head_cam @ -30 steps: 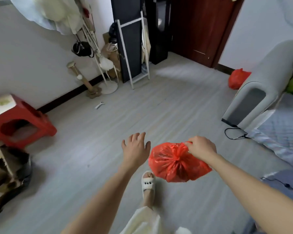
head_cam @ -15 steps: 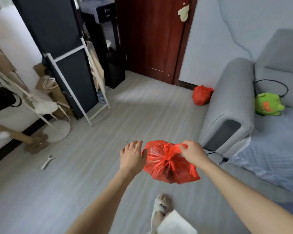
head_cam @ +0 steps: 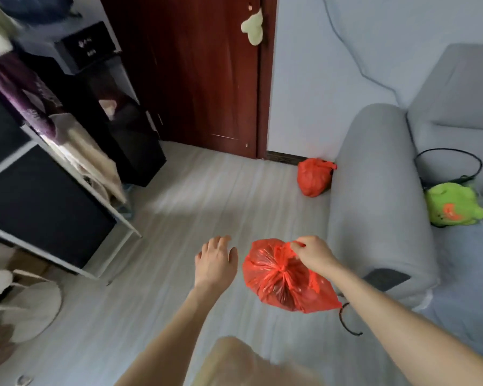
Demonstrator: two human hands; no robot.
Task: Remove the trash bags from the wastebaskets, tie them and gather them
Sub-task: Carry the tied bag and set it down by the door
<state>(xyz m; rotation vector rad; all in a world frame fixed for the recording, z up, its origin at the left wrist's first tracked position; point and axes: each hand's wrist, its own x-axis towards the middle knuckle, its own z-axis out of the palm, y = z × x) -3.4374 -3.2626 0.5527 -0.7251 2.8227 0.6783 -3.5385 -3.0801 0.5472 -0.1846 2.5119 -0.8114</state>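
Trash bag (head_cam: 286, 277) above grey floor (head_cam: 207, 201)

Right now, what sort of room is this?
Probably a home living room: a grey sofa with a green plush toy, a dark red wooden door, and tied red trash bags being gathered.
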